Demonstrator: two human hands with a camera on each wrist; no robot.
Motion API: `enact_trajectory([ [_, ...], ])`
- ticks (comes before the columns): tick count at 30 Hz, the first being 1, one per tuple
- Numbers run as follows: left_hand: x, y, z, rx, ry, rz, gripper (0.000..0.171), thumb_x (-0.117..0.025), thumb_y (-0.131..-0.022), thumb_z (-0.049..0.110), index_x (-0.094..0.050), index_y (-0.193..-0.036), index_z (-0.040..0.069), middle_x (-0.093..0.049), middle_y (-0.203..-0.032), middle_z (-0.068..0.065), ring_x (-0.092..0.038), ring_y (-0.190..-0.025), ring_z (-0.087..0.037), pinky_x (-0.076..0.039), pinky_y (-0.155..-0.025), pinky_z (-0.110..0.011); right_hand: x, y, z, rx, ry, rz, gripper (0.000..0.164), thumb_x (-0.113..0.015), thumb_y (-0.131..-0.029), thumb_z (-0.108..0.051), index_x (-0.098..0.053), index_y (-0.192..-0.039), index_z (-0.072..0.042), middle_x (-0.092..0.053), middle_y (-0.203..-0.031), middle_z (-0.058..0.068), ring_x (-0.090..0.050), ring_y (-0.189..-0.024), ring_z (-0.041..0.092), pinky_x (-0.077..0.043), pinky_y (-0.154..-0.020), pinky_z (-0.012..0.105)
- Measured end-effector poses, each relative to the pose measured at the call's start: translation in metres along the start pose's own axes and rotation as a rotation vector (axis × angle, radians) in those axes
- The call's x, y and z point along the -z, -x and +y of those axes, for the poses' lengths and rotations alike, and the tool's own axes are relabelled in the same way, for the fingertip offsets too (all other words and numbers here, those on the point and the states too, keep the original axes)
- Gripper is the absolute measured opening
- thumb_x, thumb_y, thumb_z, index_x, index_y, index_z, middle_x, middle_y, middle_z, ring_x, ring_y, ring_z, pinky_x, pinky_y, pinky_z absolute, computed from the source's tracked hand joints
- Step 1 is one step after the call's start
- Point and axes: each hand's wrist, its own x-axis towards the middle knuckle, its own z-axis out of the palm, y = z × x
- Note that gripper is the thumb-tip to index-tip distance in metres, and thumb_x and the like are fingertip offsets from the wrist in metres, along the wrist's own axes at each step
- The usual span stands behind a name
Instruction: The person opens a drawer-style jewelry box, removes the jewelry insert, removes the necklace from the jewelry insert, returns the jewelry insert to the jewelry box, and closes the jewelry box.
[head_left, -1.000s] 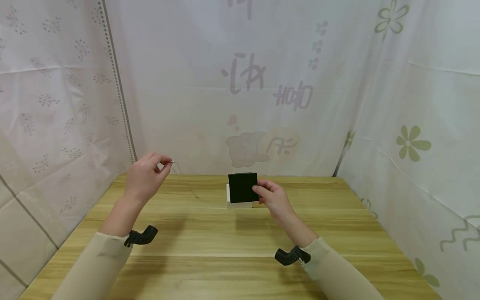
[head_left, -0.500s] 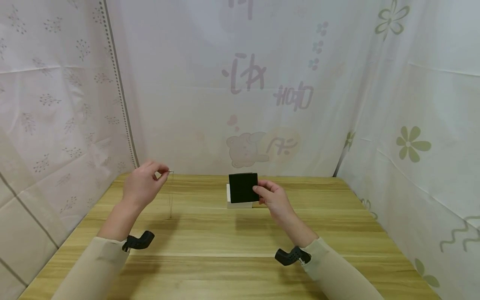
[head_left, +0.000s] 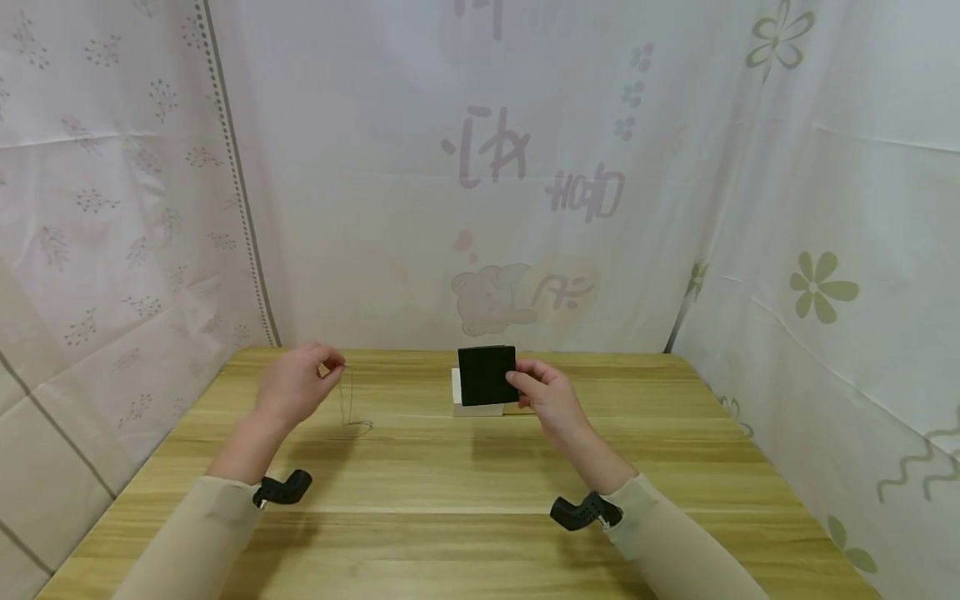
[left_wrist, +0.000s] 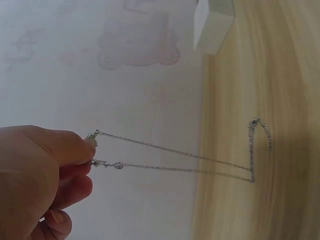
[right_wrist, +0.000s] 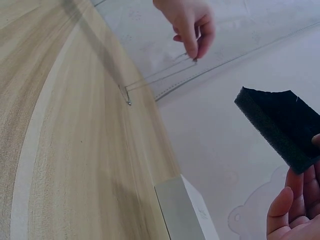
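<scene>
My left hand [head_left: 296,382] pinches a thin silver necklace [left_wrist: 175,170] between thumb and forefinger at the left of the table. Two strands hang from the fingertips, and a small drop-shaped bead [left_wrist: 118,165] sits just below the grip. The lower end of the chain lies bent on the wood. At the middle, my right hand [head_left: 551,400] holds a square black foam pad [head_left: 487,375] upright by its right edge, thumb on the near face. In the right wrist view the pad [right_wrist: 285,125] shows its thick, rough side.
A white box [head_left: 476,410] stands on the wooden table [head_left: 450,475] behind the foam pad, partly hidden by it. A yellowish piece [head_left: 517,408] shows beside the box. Printed white curtains [head_left: 360,208] enclose the table at the back and sides.
My left hand has come down, and the swinging necklace has settled, its lower end now lying on the table. The right hand and foam pad have stayed in place.
</scene>
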Motion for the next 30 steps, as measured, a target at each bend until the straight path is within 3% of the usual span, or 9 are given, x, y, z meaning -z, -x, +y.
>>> enact_trajectory([
  [19,-0.039,0.01,-0.026,-0.051,0.062,-0.407,0.006,-0.078,-0.103,0.015,-0.082,-0.102,0.011,-0.078,-0.095,0.004,-0.071,-0.088,-0.013,-0.063,-0.082,-0.043,0.0,0.0,0.003,0.006,-0.014,-0.009,0.018,-0.071,-0.106,-0.011,-0.07,-0.121,0.0,-0.064,-0.099,-0.006,-0.054,-0.077,0.01,-0.055,-0.072,0.021],
  [30,-0.052,0.016,-0.031,-0.021,0.133,-0.514,0.007,-0.075,-0.102,0.008,-0.082,-0.1,0.008,-0.077,-0.096,0.0,-0.069,-0.091,-0.015,-0.062,-0.085,-0.043,0.0,0.0,0.004,0.006,-0.009,-0.002,0.017,-0.071,-0.106,-0.011,-0.07,-0.12,-0.001,-0.063,-0.099,-0.006,-0.054,-0.078,0.01,-0.056,-0.072,0.021],
])
